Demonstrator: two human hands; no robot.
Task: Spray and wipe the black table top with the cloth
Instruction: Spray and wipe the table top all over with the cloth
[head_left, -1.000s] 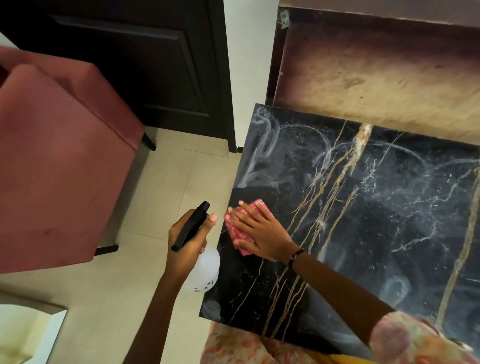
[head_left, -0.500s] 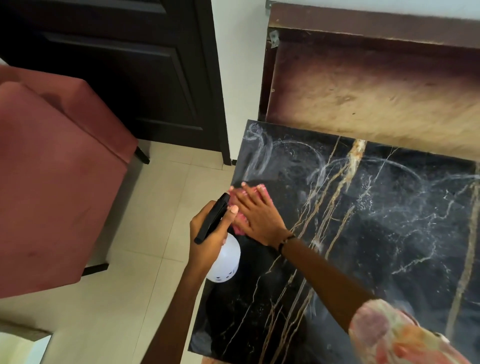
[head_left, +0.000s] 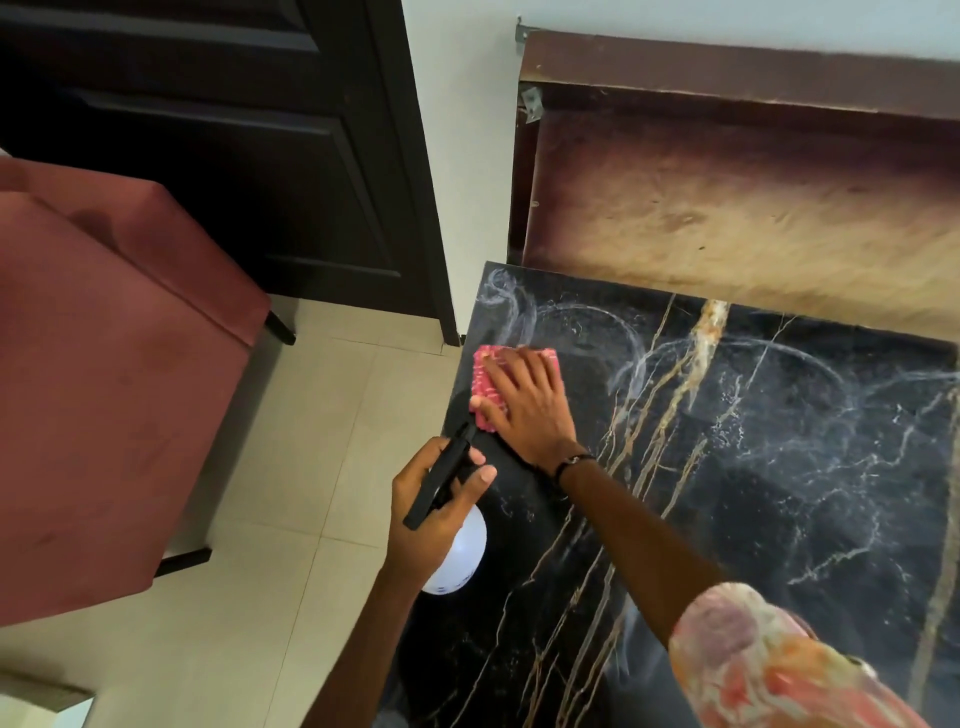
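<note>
The black marble table top (head_left: 753, 493) with gold and white veins fills the right half of the view; pale smear arcs show near its far left corner. My right hand (head_left: 530, 410) lies flat on a folded pink cloth (head_left: 485, 384), pressing it onto the table near the left edge. My left hand (head_left: 436, 509) grips a white spray bottle (head_left: 457, 561) with a black trigger head, held over the table's left edge just below the cloth.
A red upholstered chair (head_left: 104, 389) stands on the tiled floor (head_left: 291, 467) to the left. A dark door (head_left: 234, 156) is behind it. A brown wooden panel (head_left: 727, 197) leans on the wall behind the table.
My right hand has slid the cloth along the left edge toward the far corner. My left hand with the bottle has moved right, closer to the table edge.
</note>
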